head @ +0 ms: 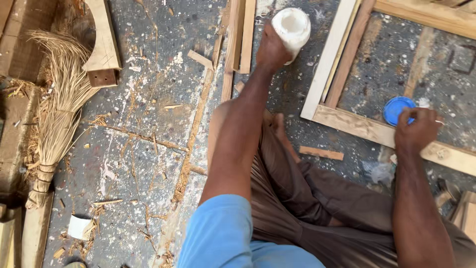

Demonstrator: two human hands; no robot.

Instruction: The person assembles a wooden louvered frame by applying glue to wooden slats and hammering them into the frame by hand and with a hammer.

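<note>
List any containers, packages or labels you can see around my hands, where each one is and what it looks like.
White plastic jar: top centre on the floor, round, open, white inside, gripped by the left hand.
Blue lid: right side, inside the wooden frame, round and flat, under the fingertips of the right hand.
No labels, signs or screens can be made out.

white jar (291, 27); blue lid (396, 109); pale wood frame (369, 130); straw-coloured broom (59, 106).
</note>
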